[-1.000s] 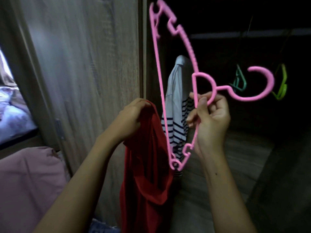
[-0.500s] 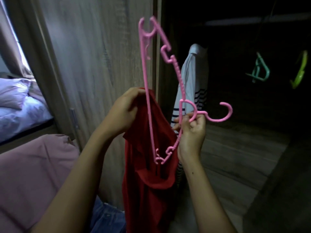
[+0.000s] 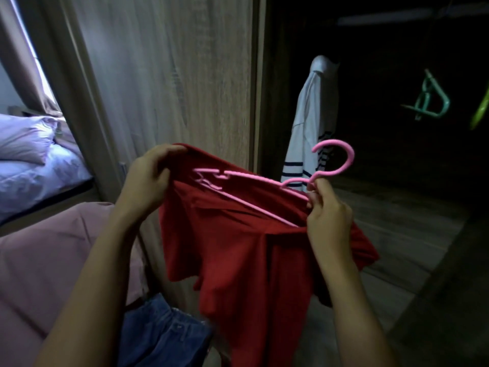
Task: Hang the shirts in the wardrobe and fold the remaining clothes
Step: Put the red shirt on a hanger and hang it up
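A red shirt point(image 3: 238, 260) hangs between my hands in front of the open wardrobe. My left hand point(image 3: 148, 178) grips its upper edge at the left. A pink plastic hanger point(image 3: 264, 181) lies nearly level inside the shirt's opening, its hook point(image 3: 341, 160) sticking out to the right. My right hand point(image 3: 326, 213) pinches the hanger just below the hook, with shirt fabric bunched under it. Inside the dark wardrobe a white shirt with dark stripes point(image 3: 315, 120) hangs from the rail.
The wooden wardrobe door point(image 3: 164, 75) stands right behind the red shirt. A teal hanger point(image 3: 428, 99) and a green hanger point(image 3: 480, 109) hang in the wardrobe. Blue jeans point(image 3: 158, 332) and a pink cloth point(image 3: 39, 260) lie lower left, beside a bed with pillows point(image 3: 26, 139).
The pink hanger swung down from upright to nearly level and went into the red shirt's opening. My left hand spread the shirt's top edge wider.
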The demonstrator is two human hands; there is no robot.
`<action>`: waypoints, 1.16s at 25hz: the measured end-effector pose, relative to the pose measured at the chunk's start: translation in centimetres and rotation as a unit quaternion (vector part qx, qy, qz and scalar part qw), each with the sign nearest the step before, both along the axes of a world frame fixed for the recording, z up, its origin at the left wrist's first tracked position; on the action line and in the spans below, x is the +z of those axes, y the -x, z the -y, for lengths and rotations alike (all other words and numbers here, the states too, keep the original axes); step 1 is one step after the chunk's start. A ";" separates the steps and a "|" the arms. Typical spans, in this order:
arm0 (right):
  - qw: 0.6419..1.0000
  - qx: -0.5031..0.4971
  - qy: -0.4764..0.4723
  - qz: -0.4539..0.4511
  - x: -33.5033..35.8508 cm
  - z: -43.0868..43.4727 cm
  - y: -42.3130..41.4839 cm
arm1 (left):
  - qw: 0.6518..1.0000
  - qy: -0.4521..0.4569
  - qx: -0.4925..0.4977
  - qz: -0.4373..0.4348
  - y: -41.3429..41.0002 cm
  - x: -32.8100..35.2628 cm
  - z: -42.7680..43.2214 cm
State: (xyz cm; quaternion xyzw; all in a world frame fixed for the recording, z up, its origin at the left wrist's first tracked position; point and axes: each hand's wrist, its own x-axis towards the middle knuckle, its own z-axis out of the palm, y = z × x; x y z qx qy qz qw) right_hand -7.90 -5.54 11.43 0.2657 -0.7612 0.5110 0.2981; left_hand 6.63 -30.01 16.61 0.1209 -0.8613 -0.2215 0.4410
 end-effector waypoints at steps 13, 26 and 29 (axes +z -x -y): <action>0.993 0.081 -0.037 0.074 -0.1 0.7 -0.9 | 0.992 0.072 -0.076 0.075 2.7 -1.2 -2.0; 0.992 0.073 -0.098 -0.011 -2.0 2.8 -1.6 | 0.967 0.030 -0.227 0.110 4.5 -2.5 -4.8; 0.998 0.041 -0.056 0.011 -2.1 2.3 -0.9 | 0.950 -0.093 -0.275 0.112 3.5 -2.9 -4.5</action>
